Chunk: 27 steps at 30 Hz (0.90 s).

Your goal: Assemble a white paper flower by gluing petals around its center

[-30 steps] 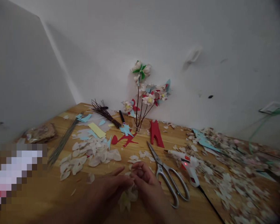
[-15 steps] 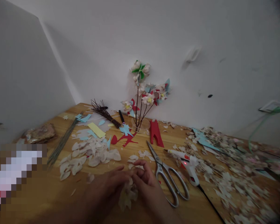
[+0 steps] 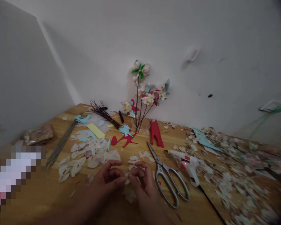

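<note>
My left hand [image 3: 109, 179] and my right hand [image 3: 144, 181] meet low in the middle of the view, fingers curled. Between their thumbs and fingertips a small pale petal [image 3: 127, 178] is pinched, partly hidden by the fingers. Just under it, more whitish petals [image 3: 130, 194] show blurred against the table; whether they are joined to it I cannot tell. Close to my right hand lie metal scissors [image 3: 167, 181] with the blades pointing away. A white glue gun [image 3: 189, 165] with a glowing red light rests to their right.
Loose white petals [image 3: 93, 153] are heaped left of centre. Handmade flowers [image 3: 148, 99] stand on brown stems at the wall. Red paper [image 3: 155, 132], a yellow strip [image 3: 96, 130], bundled brown stems [image 3: 105, 114] and thin wires [image 3: 63, 140] lie around. Dried petals [image 3: 234, 187] cover the right side.
My left hand has drawn back a little and turned, its fingers now curled and separate from the right hand's. The pale petal shows between both sets of fingertips.
</note>
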{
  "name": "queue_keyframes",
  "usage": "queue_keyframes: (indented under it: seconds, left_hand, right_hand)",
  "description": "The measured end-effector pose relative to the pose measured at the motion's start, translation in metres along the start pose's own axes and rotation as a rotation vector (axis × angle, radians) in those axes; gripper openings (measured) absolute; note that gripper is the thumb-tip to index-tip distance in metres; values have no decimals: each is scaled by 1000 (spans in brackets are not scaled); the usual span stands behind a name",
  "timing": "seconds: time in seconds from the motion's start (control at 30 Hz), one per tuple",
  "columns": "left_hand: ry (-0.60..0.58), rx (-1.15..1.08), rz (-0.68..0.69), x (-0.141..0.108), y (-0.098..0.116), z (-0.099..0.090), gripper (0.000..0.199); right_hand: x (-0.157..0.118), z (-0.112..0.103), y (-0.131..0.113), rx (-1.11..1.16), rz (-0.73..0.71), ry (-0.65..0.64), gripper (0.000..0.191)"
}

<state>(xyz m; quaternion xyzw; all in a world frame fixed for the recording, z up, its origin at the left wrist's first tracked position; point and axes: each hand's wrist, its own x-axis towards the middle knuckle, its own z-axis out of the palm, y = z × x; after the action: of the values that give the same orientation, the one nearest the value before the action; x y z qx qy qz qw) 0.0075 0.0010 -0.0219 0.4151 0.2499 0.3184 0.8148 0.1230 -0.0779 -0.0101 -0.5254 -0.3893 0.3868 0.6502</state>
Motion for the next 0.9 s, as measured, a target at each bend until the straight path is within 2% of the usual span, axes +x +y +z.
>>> queue_keyframes:
  seconds: [0.17, 0.3, 0.5, 0.67, 0.8, 0.9]
  left_hand:
    - [15, -85, -69, -1, 2, 1, 49]
    - [57, -109, -87, 2, 4, 0, 50]
    - [114, -53, -53, 5, 13, -4, 40]
    - [183, 24, 11, 6, 24, -8, 37]
    - [231, 24, 11, 6, 32, -5, 43]
    - [232, 40, -15, 4, 34, -3, 42]
  right_hand:
    - [6, 1, 0, 127, 23, 44, 35]
    - [13, -8, -3, 128, 38, 43, 32]
    - [17, -42, -34, -302, 195, -138, 26]
    - [12, -64, -64, -679, 160, -233, 32]
    - [7, -79, -86, -837, 221, -384, 31]
    - [2, -99, -95, -865, 281, -373, 33]
